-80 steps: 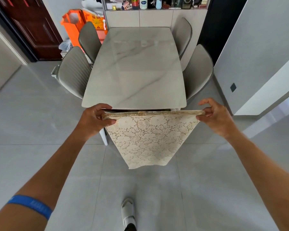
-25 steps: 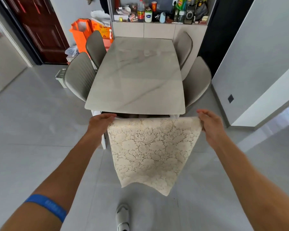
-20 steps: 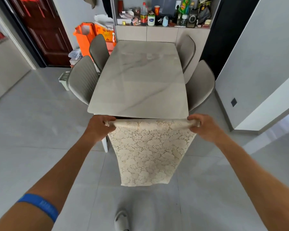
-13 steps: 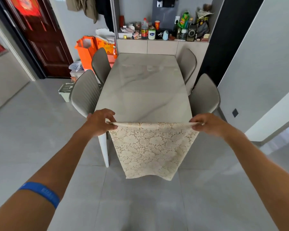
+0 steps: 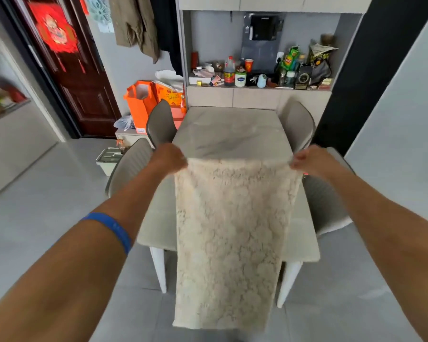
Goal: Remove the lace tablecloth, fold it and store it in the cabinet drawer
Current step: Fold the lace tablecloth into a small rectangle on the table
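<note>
Lace tablecloth (image 5: 230, 233): it is hanging in a long folded strip in the air, over the near end of the counter (image 5: 232, 134). Its bottom edge is dangling past the counter's near edge, down toward the floor.
Left hand (image 5: 169, 157): it is closing tightly on the top left corner of the lace tablecloth and holding it up.
Right hand (image 5: 307, 160): it is pinching the top right corner of the lace tablecloth and holding it up. The picture is a bit blurry here.
Left arm: it is wearing a blue band (image 5: 111, 228) near the wrist.
Counter: its far half is showing bare grey stone. Its near half is hiding behind the cloth.
Chairs (image 5: 160, 124): two are sitting at the counter's left edge and two at its right edge, pushed in close.
Cabinet (image 5: 232, 97): it is standing right against the counter's far edge. Its fronts are all looking closed.
Cabinet shelf (image 5: 257, 86): it is holding many small things, like a dark bottle (image 5: 229, 71), a white jar (image 5: 240, 77), a red cup (image 5: 249, 64) and a green bag (image 5: 290, 59).
Orange bags (image 5: 143, 102): they are standing on the floor past the counter's far left corner. White paper is poking out of the top.
Small bin (image 5: 109, 159): it is sitting on the floor to the left of the chairs. I cannot tell what is inside.
</note>
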Demonstrator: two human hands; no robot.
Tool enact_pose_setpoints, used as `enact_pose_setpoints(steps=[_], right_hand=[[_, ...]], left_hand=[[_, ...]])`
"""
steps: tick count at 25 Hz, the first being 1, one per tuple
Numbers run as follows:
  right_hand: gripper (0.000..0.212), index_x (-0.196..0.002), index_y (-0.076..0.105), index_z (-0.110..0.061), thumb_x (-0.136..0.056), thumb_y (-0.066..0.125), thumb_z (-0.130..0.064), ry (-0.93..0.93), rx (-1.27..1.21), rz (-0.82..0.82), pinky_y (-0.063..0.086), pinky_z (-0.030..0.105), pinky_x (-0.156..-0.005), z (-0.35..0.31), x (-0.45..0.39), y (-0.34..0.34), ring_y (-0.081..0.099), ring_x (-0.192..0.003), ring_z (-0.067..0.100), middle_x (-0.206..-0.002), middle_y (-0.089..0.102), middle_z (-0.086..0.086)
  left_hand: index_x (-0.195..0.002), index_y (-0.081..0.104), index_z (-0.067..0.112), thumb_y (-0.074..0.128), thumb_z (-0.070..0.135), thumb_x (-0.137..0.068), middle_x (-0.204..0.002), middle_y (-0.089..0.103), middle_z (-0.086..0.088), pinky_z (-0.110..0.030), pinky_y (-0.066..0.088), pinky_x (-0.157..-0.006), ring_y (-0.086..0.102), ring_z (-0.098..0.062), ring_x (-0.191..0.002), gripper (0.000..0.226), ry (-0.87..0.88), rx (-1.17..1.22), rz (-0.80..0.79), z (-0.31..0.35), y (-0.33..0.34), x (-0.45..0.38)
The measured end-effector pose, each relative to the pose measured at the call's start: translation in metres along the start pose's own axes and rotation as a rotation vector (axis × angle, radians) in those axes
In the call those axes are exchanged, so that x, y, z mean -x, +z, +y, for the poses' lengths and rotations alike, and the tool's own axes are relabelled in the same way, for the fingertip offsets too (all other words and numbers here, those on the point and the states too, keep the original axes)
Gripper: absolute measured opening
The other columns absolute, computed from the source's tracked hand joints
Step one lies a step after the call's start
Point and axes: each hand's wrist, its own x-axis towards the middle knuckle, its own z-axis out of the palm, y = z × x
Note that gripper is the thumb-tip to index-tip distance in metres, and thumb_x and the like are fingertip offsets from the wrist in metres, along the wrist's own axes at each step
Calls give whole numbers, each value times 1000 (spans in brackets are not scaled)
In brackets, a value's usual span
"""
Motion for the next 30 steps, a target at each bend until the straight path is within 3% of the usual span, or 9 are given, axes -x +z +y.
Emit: enact_pose_setpoints(steps=[2, 4, 7, 10, 13, 15, 20, 26, 30], right_hand=[[12, -89, 70, -15, -93, 59, -20, 93, -559, 222, 58, 30, -56, -35, -63, -15, 72, -61, 17, -82, 71, 10], [16, -82, 63, -23, -94, 59, -13, 40, -1157, 343, 60, 29, -62, -68, -113, -44, 73, -67, 15, -86, 70, 4], [6, -90, 63, -16, -93, 62, -11, -245, -1312, 481, 52, 24, -82, -88, -159, -79, 63, -88, 14, -92, 66, -1], [10, -102, 66, -10, -94, 60, -11, -372, -1202, 446, 51, 19, -91, -65, -176, -70, 64, -107, 8, -104, 73, -15], [14, -104, 67, -2, -93, 61, -8, -280, -988, 351, 47, 6, -72, -14, -175, -4, 63, -86, -7, -100, 74, -24], [14, -98, 71, -9, -92, 61, -1, -166, -934, 228, 44, 9, -67, 24, -164, 65, 59, -76, -7, -92, 76, -19], [18, -79, 71, -20, -87, 69, -5, 79, -432, -31, 37, 21, -55, 90, -130, 206, 55, -59, 10, -67, 64, -5], [22, -72, 59, -28, -87, 67, -14, 180, -79, -436, 35, 16, -60, 118, -95, 266, 60, -79, 16, -78, 63, -5], [21, -83, 69, -24, -82, 60, -5, 319, 19, -677, 42, 16, -69, 120, -93, 282, 62, -89, 13, -94, 65, -3]], left_hand=[[-85, 68, 20, 55, 28, -86, -89, 68, -8, -37, 47, -83, 61, -29, -85, 15, -58, 56, 390, 36, -19, -49], [-81, 65, 20, 56, 24, -84, -79, 64, -4, -31, 45, -69, 54, -21, -71, 10, 27, 323, 690, 67, -53, -91], [-72, 55, 21, 62, 2, -83, -87, 67, -6, -41, 53, -66, 59, -22, -74, 23, 253, 958, 717, 95, -91, -135], [-77, 56, 22, 65, -4, -82, -97, 71, -8, -31, 53, -77, 65, -18, -87, 28, 418, 929, 685, 82, -79, -148], [-83, 62, 4, 64, -15, -80, -99, 69, -6, -18, 51, -84, 65, 5, -89, 19, 337, 819, 536, 34, -1, -154], [-86, 64, -7, 66, -16, -79, -102, 70, -13, -33, 54, -90, 68, -8, -91, 12, 209, 673, 385, -10, 66, -150], [-69, 64, 24, 75, 13, -79, -83, 70, 0, -26, 40, -67, 67, -26, -88, 19, -78, 184, -102, -104, 198, -127], [-81, 69, 28, 70, 19, -78, -97, 70, 7, -25, 50, -79, 66, -15, -94, 9, -173, -15, -557, -156, 252, -93], [-88, 70, 23, 58, 13, -79, -102, 71, 5, -24, 52, -79, 66, -15, -99, 18, -249, -52, -811, -162, 267, -106]])
